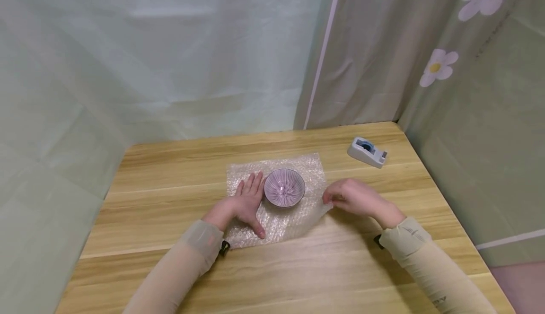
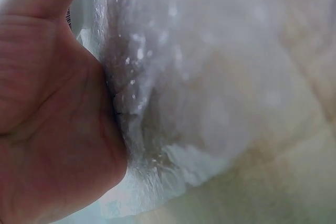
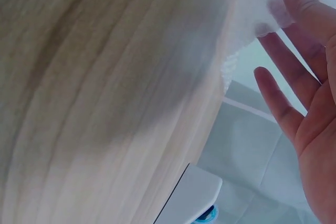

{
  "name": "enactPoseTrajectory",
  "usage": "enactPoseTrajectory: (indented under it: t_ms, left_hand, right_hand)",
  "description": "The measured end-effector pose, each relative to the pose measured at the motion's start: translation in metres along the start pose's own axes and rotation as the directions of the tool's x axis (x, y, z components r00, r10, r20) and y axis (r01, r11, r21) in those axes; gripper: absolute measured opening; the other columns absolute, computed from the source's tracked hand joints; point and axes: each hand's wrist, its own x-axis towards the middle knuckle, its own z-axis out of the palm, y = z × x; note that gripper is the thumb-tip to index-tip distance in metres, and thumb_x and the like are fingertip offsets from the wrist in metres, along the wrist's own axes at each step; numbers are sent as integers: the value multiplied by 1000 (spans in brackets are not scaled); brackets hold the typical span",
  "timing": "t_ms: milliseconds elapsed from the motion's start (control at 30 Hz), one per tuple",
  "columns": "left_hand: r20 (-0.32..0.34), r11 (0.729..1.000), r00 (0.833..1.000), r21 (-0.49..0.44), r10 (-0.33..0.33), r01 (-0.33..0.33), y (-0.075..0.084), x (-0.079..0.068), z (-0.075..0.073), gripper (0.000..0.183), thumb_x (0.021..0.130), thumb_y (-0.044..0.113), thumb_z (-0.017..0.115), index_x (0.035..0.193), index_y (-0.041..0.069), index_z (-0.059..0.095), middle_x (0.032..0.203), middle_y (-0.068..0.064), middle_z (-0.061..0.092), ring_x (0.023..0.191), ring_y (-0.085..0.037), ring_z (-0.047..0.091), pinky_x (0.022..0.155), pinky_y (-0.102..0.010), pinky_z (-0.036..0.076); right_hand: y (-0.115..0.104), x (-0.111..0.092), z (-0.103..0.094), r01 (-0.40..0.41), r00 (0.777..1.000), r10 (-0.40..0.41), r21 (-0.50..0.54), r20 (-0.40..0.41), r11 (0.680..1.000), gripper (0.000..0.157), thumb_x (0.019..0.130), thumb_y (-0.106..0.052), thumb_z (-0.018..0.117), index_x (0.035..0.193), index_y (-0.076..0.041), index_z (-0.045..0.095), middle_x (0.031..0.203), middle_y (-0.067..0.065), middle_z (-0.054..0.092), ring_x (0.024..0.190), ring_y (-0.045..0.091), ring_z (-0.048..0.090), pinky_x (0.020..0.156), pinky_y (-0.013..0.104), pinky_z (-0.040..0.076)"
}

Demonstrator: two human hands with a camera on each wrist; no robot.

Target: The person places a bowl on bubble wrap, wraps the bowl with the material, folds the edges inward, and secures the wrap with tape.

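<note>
A sheet of bubble wrap point(image 1: 272, 226) lies on the wooden table, and a small bowl point(image 1: 284, 188) with purple-and-white stripes stands upright on it. My left hand point(image 1: 248, 204) rests on the wrap with fingers spread, fingertips right beside the bowl's left side. In the left wrist view, the palm point(image 2: 58, 124) lies along the wrap. My right hand point(image 1: 351, 196) pinches the wrap's near right corner and holds it slightly lifted. The right wrist view shows thumb and fingers of that hand point(image 3: 315, 93) at the translucent wrap, the other fingers loosely extended.
A grey tape dispenser point(image 1: 367, 152) with a blue-cored roll sits at the back right of the wooden table point(image 1: 170, 181). Pale green curtains point(image 1: 191, 58) hang behind the table and along both sides.
</note>
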Motion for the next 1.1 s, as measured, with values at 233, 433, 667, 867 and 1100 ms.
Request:
enactPoseTrajectory:
  t_ms: [233, 433, 667, 867, 1100]
  left_hand:
    - [-12, 1000, 1000, 1, -9, 9, -1, 3, -1, 179, 49, 67, 99, 163, 3, -25, 165, -14, -42, 152, -35, -39, 123, -56, -23]
    - [-29, 1000, 999, -11, 14, -14, 3, -3, -7, 177, 51, 64, 100, 166, -1, -18, 169, -19, -37, 155, -39, -34, 125, -58, -20]
    - [4, 999, 1000, -37, 17, -17, 7, -11, -7, 174, 53, 63, 100, 166, -2, -15, 170, -20, -35, 156, -39, -33, 125, -59, -18]
    - [3, 1000, 1000, -25, -14, 14, 5, -7, -1, 176, 52, 62, 101, 165, 3, -21, 167, -13, -39, 153, -33, -37, 124, -56, -22]
    - [-6, 999, 1000, -31, 14, -14, 7, -10, -6, 175, 53, 61, 101, 166, -1, -17, 169, -18, -37, 155, -37, -35, 125, -57, -20]
  right_hand:
    - [5, 2, -4, 93, 994, -95, -32, -58, 995, 26, 85, 4, 84, 100, -18, 82, 106, -4, 78, 99, 15, 74, 88, 40, 63]
    - [7, 3, -4, 100, 989, -106, -59, -102, 993, 26, 87, 1, 85, 107, -16, 83, 108, -2, 79, 101, 17, 75, 90, 41, 62]
    - [1, -2, 3, 62, 996, -65, -36, -69, 997, 23, 89, -1, 83, 103, -19, 80, 112, -3, 77, 108, 18, 72, 95, 42, 61]
    - [-2, 2, 4, 92, 990, -94, -21, -101, 996, 18, 93, -5, 80, 106, -18, 80, 116, 5, 78, 113, 22, 72, 101, 45, 59]
    - [-2, 7, 2, 100, 987, -103, -28, -125, 995, 22, 92, -3, 82, 109, -16, 81, 114, 0, 78, 109, 19, 72, 98, 43, 60]
